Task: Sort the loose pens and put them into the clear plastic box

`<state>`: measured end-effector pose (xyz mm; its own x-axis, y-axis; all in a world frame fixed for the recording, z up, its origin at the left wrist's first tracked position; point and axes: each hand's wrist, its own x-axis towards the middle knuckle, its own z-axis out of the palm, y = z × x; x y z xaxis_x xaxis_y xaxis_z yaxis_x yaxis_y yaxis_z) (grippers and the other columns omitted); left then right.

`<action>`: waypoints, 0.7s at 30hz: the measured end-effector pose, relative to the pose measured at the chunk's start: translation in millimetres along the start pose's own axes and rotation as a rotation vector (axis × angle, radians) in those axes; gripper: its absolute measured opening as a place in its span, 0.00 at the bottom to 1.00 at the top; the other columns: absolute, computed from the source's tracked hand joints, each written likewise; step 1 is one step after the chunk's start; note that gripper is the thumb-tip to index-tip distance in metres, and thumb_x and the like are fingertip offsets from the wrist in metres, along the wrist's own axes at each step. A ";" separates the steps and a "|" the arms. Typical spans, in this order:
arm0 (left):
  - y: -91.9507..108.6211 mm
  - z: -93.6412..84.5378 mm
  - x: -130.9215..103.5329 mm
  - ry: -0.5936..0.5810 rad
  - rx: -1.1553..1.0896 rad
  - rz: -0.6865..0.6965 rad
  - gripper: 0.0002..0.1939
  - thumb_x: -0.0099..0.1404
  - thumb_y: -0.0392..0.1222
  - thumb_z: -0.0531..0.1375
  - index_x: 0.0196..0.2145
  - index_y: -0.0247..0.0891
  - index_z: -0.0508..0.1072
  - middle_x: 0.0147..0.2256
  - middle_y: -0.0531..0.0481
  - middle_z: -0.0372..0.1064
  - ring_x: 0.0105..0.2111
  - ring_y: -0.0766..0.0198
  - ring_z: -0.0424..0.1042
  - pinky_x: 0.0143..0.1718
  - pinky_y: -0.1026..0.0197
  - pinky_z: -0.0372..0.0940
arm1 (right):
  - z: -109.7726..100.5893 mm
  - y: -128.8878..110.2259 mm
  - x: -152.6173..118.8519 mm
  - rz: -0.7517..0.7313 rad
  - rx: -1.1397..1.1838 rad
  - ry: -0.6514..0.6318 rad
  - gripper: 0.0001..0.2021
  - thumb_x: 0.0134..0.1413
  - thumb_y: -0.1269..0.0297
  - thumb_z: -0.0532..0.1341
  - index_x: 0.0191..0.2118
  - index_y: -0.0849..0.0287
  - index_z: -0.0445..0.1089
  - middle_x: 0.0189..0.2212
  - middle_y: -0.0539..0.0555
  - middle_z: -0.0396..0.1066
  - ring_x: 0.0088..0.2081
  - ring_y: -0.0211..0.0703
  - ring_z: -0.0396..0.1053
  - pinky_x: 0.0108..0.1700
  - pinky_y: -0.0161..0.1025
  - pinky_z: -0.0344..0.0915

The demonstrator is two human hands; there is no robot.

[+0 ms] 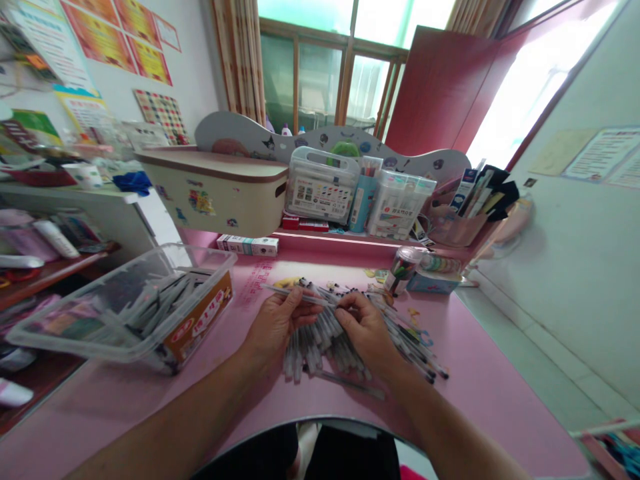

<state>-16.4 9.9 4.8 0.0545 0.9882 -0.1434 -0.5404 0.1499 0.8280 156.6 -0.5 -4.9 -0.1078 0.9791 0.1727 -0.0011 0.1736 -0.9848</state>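
Slim clear pen (311, 299) lies across the left hand (277, 321), pinched between thumb and fingers. Right hand (364, 327): fingers bent, drawn narrow by the pen's inner end; cannot tell whether they grip it. Below and between both sets of fingers, a loose heap of pens (320, 341), straight, translucent plastic barrels, some dark-tipped. Under all, smooth pink worktop (480, 380). Left of the fingers, clear plastic tub (117, 355), rectangular, more pens inside. Beyond right fingers, transparent round canister (401, 270).
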 end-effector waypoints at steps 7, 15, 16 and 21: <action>-1.3 2.2 -7.6 -0.090 0.242 0.110 0.17 0.58 0.52 0.69 0.31 0.32 0.79 0.30 0.43 0.79 0.29 0.61 0.77 0.30 0.64 0.71 | -3.8 -4.9 -0.1 0.474 0.527 -0.289 0.11 0.42 0.64 0.62 0.34 0.56 0.62 0.20 0.42 0.63 0.14 0.26 0.43 0.17 0.28 0.35; 19.2 -4.3 5.3 -0.027 -0.155 0.209 0.10 0.66 0.47 0.61 0.37 0.38 0.79 0.41 0.45 0.79 0.47 0.56 0.76 0.48 0.53 0.71 | 1.4 -3.0 0.8 0.309 0.373 -0.036 0.14 0.44 0.59 0.65 0.22 0.56 0.58 0.14 0.40 0.50 0.14 0.28 0.43 0.16 0.30 0.37; 23.5 -5.8 8.4 -0.003 -0.238 0.214 0.09 0.67 0.45 0.59 0.36 0.39 0.78 0.41 0.46 0.79 0.48 0.55 0.76 0.49 0.51 0.71 | 0.5 -2.1 2.3 0.267 0.367 0.055 0.14 0.45 0.59 0.64 0.21 0.55 0.57 0.13 0.40 0.49 0.14 0.29 0.43 0.16 0.31 0.37; 26.2 -5.8 10.2 0.197 -0.378 0.216 0.07 0.66 0.34 0.57 0.31 0.37 0.73 0.28 0.52 0.74 0.26 0.68 0.72 0.36 0.61 0.73 | -4.1 2.0 7.6 0.147 0.328 0.298 0.12 0.51 0.57 0.62 0.25 0.55 0.61 0.14 0.39 0.47 0.15 0.31 0.41 0.16 0.32 0.37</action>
<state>-34.9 23.7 21.9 -0.2335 0.9649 -0.1201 -0.7912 -0.1168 0.6003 159.9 7.8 -5.4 0.1599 0.9870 -0.0189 -0.3263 0.0348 -0.9446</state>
